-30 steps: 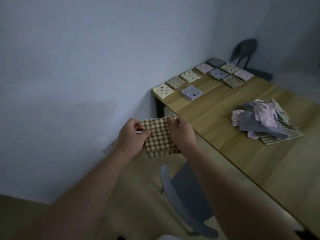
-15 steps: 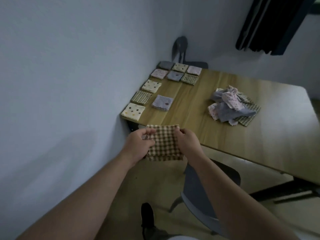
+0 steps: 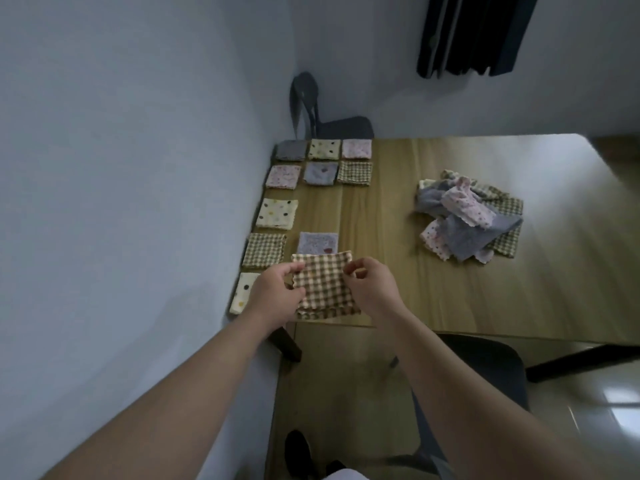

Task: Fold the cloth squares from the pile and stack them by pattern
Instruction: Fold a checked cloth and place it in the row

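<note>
Both hands — left [image 3: 277, 295], right [image 3: 372, 289] — pinching the folded check cloth [image 3: 323, 284], have now carried it from mid-air over the table [image 3: 433, 299], lower centre — placement pending.

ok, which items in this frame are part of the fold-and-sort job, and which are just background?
Job:
- brown gingham cloth, held by left hand and right hand
- unfolded cloth pile
- folded squares, e.g. fine-check one
- table

Background:
- near chair
- far chair
- dark curtain

Single head view, looking steeply down over table [image 3: 433, 289], hands [image 3: 277, 296] close.
</note>
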Demonstrator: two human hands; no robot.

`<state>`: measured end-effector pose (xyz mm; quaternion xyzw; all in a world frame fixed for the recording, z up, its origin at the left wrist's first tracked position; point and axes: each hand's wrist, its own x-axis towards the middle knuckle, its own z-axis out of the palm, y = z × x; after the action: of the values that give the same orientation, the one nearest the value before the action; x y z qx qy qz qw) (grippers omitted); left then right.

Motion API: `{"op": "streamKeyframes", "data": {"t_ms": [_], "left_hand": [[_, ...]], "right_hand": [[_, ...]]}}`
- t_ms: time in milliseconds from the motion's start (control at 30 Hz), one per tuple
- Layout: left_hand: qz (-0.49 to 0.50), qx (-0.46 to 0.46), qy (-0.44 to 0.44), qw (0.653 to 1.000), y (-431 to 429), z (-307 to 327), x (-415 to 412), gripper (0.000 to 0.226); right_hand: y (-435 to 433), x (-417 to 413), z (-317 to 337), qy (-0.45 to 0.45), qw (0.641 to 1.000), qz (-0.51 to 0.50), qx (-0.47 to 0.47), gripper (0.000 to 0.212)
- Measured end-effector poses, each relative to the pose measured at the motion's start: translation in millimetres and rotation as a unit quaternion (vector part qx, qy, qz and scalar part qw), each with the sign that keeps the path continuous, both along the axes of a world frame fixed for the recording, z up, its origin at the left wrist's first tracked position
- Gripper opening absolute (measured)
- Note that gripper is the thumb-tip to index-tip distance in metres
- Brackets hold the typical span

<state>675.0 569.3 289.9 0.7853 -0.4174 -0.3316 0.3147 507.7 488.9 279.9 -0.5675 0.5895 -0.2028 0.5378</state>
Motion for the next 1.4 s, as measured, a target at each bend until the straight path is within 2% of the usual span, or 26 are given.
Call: {"op": "streamKeyframes", "data": {"t_ms": [200,433,634,867,1067,1400], "left_hand": [[-0.078,0.012,0.011,0.997,-79.0,-4.4,42.7,0.058],[-0.118,0.023,-0.012,0.993,-177.7,-30.4,80.5,0.062],[-0.145,0.032,-0.101,0.984,-269.0,-73.9,118.3,0.059],[-0.150,0.103,-0.128,0.975,-353.0,-138.1,151.5,0.058],[-0.164,0.146,-0.143,0.965,-385.6,-179.8,165.4,0.060],[-0.185,0.223,-0.204,0.935,-378.4,-200.8,169.2,0.065]], "right_hand": [[-51.0,33.4,-6.5,0.039,0.999,-0.029,0.000,0.030],[-132.6,71.5,-21.8,0.091,0.995,-0.040,-0.021,0.046],[-225.3,108.3,-65.6,0.098,0.995,0.017,-0.003,0.055],[-320.3,145.3,-126.0,0.125,0.988,0.083,0.043,0.061],[-360.4,163.9,-167.3,0.165,0.975,0.136,0.052,0.055],[-360.1,173.5,-190.9,0.198,0.960,0.194,0.046,0.053]]}}
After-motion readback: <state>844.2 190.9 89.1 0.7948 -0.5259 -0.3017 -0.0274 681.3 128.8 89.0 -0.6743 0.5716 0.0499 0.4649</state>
